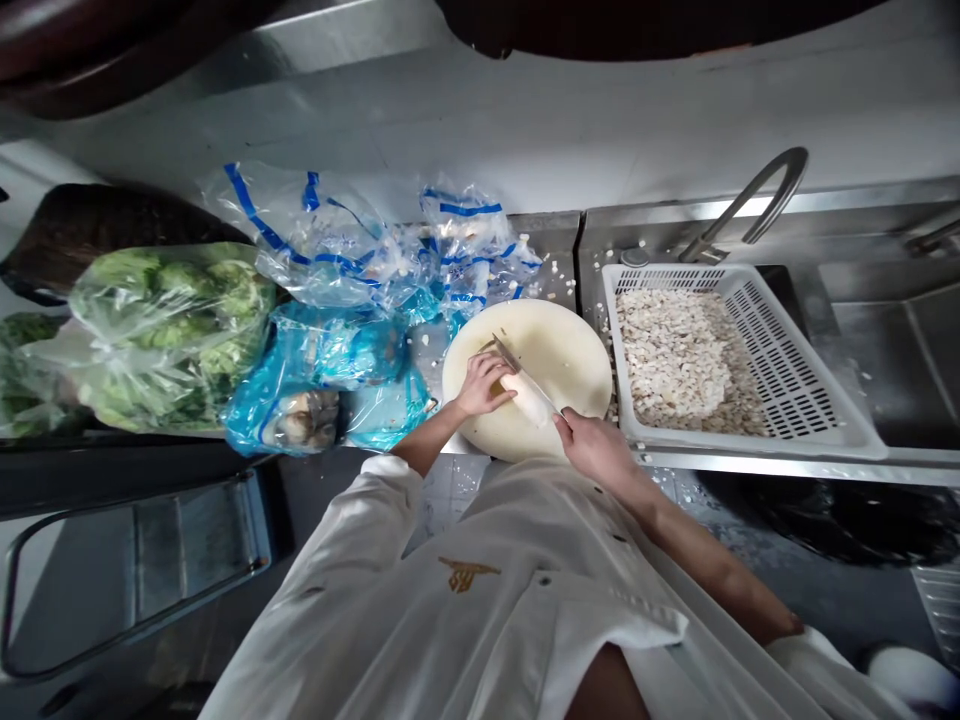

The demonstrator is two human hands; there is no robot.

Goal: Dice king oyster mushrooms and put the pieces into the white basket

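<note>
A round cream-coloured cutting board (pixel 577 350) lies on the steel counter in front of me. On it rests a thick, pale piece, which looks like a king oyster mushroom (pixel 531 402), pointing toward my body. My left hand (pixel 484 383) grips its far end with curled fingers. The handle of a kitchen knife (pixel 517 366) is in my right hand (pixel 596 445), at the board's near right edge. Its blade slants away to the left, along the mushroom and close to my left fingers. Part of the blade's edge is hidden by the mushroom.
To the right, a white plastic basket (pixel 817 400) holds many chopped pale pieces, beside a curved tap (pixel 780 185) and a sink (pixel 915 380). Leftward lie crumpled clear bags (pixel 330 240), blue bags (pixel 330 345) and a bag of leafy greens (pixel 172 320). Pale bits litter the counter.
</note>
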